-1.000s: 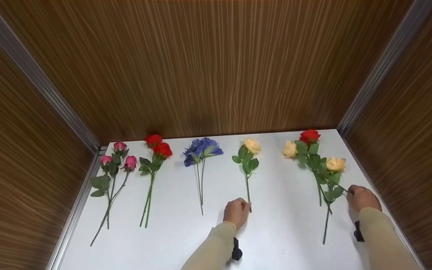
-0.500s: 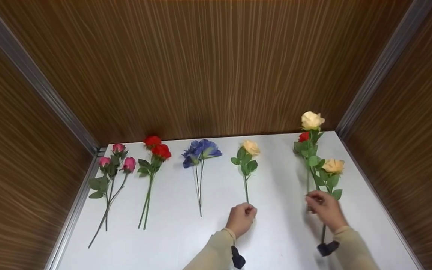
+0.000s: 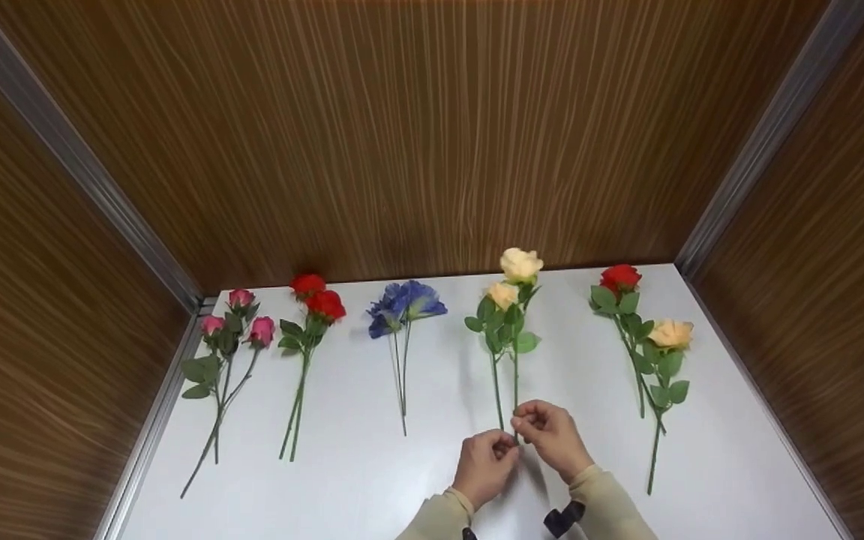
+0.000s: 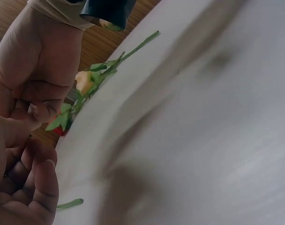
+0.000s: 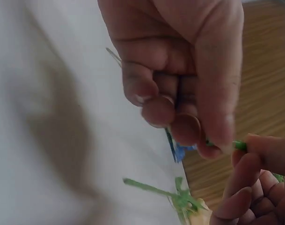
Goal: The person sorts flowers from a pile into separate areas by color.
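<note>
Nearest the camera in the head view, two beige sleeves reach in and the hands meet low at the table's (image 3: 372,487) middle. The left hand (image 3: 483,463) and the right hand (image 3: 550,435) touch, fingers curled, over the lower ends of two cream rose stems. The right hand pinches the stem of the raised cream rose (image 3: 520,264), whose bloom stands higher than the one beside it. The left hand's curled fingers lie at the foot of the second cream rose (image 3: 502,294), which lies flat on the white table; the head view does not show whether they grip it.

The right wrist view gives the pinch plainly: thumb and fingertips (image 5: 185,129) pressed together on a thin green stem (image 5: 239,145), the other hand's fingers (image 5: 240,187) just beside. The left wrist view shows the left fingers (image 4: 37,180) loosely curled and, past them, the right hand's back (image 4: 37,61).

Farther off lie the red rose and cream rose pair (image 3: 646,337) to the right, the blue flower (image 3: 404,300) to the left, then the red roses (image 3: 316,298) and the pink rosebuds (image 3: 237,322). Wood-grain panels (image 3: 417,135) close the back.
</note>
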`<state>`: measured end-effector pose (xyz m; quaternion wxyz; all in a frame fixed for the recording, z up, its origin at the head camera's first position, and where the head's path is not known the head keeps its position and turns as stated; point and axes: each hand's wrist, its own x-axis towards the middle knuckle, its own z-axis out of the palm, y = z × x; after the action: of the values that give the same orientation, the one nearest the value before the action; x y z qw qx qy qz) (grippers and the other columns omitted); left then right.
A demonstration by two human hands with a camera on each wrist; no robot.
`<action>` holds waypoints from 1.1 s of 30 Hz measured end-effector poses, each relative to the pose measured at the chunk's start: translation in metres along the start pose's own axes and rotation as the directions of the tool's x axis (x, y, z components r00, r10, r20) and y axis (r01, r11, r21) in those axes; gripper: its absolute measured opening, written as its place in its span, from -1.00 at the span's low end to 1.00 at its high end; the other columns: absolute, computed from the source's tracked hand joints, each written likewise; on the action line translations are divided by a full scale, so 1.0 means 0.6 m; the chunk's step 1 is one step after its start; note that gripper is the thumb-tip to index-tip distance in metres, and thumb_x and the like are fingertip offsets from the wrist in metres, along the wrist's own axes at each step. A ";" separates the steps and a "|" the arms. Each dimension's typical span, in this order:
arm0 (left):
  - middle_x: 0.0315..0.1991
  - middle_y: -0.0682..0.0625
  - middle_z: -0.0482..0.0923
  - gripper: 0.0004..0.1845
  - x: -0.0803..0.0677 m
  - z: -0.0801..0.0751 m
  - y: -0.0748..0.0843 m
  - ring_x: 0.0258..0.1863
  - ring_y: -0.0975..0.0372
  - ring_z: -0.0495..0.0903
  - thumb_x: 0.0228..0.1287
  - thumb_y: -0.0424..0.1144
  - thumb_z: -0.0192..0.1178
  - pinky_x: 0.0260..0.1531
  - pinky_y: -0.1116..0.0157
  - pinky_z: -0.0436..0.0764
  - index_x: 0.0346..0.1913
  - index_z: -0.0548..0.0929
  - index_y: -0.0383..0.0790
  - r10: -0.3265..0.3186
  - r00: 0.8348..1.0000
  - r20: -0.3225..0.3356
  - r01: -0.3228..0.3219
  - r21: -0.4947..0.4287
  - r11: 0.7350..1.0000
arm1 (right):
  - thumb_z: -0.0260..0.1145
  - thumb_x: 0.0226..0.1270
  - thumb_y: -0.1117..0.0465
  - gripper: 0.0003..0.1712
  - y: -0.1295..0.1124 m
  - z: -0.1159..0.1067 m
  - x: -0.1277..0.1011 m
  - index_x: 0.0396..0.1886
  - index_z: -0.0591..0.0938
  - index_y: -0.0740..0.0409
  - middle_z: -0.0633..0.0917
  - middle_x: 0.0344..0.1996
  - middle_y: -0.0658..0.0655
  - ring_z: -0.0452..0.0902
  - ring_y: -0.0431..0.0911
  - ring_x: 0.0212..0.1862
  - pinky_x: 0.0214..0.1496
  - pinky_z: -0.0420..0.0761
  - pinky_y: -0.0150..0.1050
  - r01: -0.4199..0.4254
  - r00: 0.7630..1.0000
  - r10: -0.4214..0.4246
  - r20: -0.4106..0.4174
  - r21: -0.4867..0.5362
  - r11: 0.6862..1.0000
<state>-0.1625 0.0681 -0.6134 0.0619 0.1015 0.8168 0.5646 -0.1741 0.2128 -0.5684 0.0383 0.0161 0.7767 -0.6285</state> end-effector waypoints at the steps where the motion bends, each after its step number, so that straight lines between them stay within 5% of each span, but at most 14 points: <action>1: -0.50 0.26 0.56 -0.96 -0.002 0.000 -0.003 -0.51 0.46 0.50 0.17 -0.30 0.33 -0.46 0.46 0.53 -0.37 0.67 -0.12 0.004 1.000 -0.027 -0.004 -0.005 1.000 | 0.32 0.23 0.43 -0.88 -0.004 0.005 -0.004 -0.27 0.58 0.41 0.60 -0.46 0.16 0.49 -0.15 -0.46 -0.42 0.53 -0.33 0.003 1.000 -0.003 0.007 -0.011 1.000; 6: -0.51 0.24 0.59 -0.90 -0.003 0.001 -0.012 -0.52 0.47 0.51 0.09 -0.35 0.39 -0.46 0.45 0.54 -0.37 0.67 -0.12 0.040 0.986 -0.159 -0.039 0.013 0.999 | 0.35 0.21 0.41 -0.87 0.010 0.025 0.001 -0.28 0.59 0.38 0.60 -0.50 0.13 0.46 -0.19 -0.47 -0.46 0.48 -0.40 0.012 1.000 -0.012 0.002 -0.051 0.999; 14: -0.52 0.20 0.60 -0.90 0.007 0.001 -0.028 -0.53 0.46 0.51 0.08 -0.42 0.38 -0.48 0.44 0.54 -0.39 0.67 -0.19 0.072 0.967 -0.245 -0.066 0.032 0.997 | 0.36 0.24 0.29 -0.81 0.059 0.012 0.023 -0.19 0.64 0.29 0.60 -0.51 0.08 0.45 -0.17 -0.50 -0.50 0.45 -0.38 0.005 1.000 -0.004 0.005 -0.130 0.992; 23: -0.57 0.17 0.53 -0.90 0.050 -0.007 -0.067 -0.58 0.44 0.47 0.10 -0.43 0.36 -0.52 0.42 0.51 -0.43 0.63 -0.23 0.003 0.957 -0.289 0.018 0.068 0.998 | 0.32 0.29 0.23 -0.80 0.074 -0.116 0.038 -0.16 0.67 0.25 0.65 -0.40 0.08 0.51 -0.13 -0.37 -0.28 0.50 -0.27 -0.101 0.980 0.026 -0.198 -0.380 0.919; 33: -0.51 0.11 0.55 -0.86 0.069 0.001 -0.064 -0.48 0.34 0.52 0.14 -0.36 0.34 -0.41 0.31 0.55 -0.23 0.67 -0.32 -0.033 0.979 -0.201 0.084 0.253 0.964 | 0.21 0.37 0.10 -0.67 0.081 -0.229 0.035 -0.06 0.63 0.26 0.65 -0.22 0.22 0.55 0.03 -0.21 -0.28 0.49 -0.16 -0.246 0.956 0.121 -0.266 -0.511 0.823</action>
<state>-0.2065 0.0652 -0.6488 -0.0155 0.0289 0.8885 0.4576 -0.1968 0.3570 -0.5891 0.0150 0.1496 0.9159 -0.3723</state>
